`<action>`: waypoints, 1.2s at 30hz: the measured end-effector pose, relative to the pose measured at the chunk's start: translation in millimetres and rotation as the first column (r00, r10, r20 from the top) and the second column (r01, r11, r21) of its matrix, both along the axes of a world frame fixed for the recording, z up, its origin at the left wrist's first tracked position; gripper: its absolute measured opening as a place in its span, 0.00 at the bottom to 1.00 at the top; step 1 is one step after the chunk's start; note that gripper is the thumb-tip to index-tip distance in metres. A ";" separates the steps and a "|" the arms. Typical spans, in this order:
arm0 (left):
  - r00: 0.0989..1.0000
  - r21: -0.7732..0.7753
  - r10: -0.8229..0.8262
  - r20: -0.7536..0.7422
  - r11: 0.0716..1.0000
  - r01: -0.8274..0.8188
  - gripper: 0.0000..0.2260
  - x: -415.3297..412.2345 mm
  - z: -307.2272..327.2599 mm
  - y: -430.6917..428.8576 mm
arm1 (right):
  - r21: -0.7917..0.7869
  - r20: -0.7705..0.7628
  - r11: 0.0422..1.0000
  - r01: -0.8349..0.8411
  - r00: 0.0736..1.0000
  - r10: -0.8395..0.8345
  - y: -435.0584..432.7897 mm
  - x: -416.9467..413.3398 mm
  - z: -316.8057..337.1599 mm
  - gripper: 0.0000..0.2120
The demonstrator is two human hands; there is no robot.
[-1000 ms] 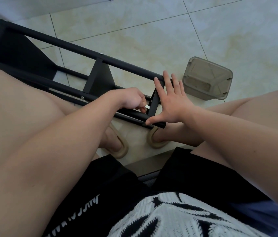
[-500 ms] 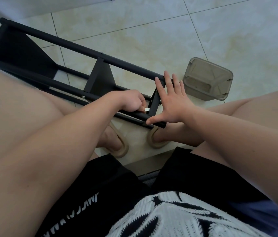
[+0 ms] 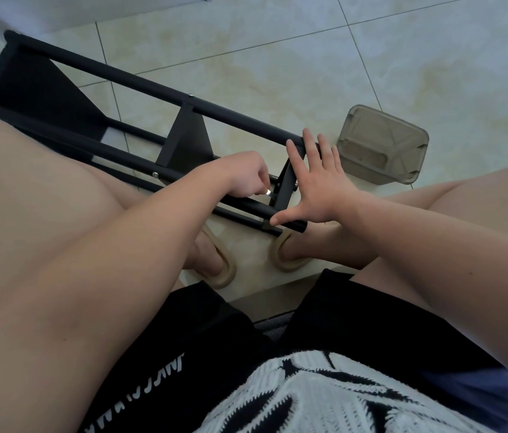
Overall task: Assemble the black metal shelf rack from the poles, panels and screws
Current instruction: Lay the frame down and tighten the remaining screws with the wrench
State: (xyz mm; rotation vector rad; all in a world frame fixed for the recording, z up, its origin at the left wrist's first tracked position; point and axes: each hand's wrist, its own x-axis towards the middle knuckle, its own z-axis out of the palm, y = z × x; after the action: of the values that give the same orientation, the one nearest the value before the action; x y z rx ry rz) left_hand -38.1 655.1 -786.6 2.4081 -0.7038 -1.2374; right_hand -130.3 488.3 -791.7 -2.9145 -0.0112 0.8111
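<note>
Left fingers (image 3: 259, 189): curled, pinching a small silvery piece (image 3: 267, 192); screw or tool, cannot tell.
Silvery piece: tip held against the left face of the end panel (image 3: 287, 182), just above the near pole (image 3: 246, 205).
Left hand (image 3: 246, 173): knuckles up, over the near pole.
Right fingers (image 3: 310, 145): straight and spread, grasping nothing, laid flat on the end panel's outer face; tips reach the far pole (image 3: 152, 86).
Right thumb (image 3: 279, 219): stretched out, tip on the near pole's end.
Right hand (image 3: 316, 185): palm pressed to the end panel.
Shelf rack (image 3: 188, 142): black, on its side on the floor (image 3: 277, 57), running from upper left to the hands, across the person's left leg.
Panels: three seen, the end one, a middle one, and one at the far left (image 3: 37, 89).
Screw head (image 3: 155, 174): silver, in the near pole beside the middle panel.
Container (image 3: 380, 145): grey, translucent, on the floor just beyond the right hand, apart from the rack.
Slippers (image 3: 223, 267): beige, on both feet, under the rack's near end.
</note>
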 end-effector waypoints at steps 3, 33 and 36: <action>0.996 -0.036 0.051 -0.079 0.998 -0.054 0.07 -1.5 -1.3 -5.6 | -0.003 -0.002 1.000 -0.001 1.000 0.001 -0.2 0.6 0.7 0.74; 0.892 -0.003 0.348 -0.289 0.931 -0.364 0.12 -11.0 0.4 -19.9 | -0.009 -0.005 1.000 -0.004 1.000 0.004 0.1 1.4 4.3 0.73; 0.874 -0.011 0.383 -0.300 0.914 -0.405 0.11 -10.1 1.6 -19.5 | -0.006 -0.003 1.000 -0.003 1.000 0.003 0.0 1.0 4.8 0.73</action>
State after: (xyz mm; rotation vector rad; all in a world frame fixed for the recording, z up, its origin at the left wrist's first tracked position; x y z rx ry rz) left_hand -48.1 635.6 -785.0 2.1013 -0.1515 -1.3189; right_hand -129.3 488.3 -786.9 -2.9199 -0.0125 0.8170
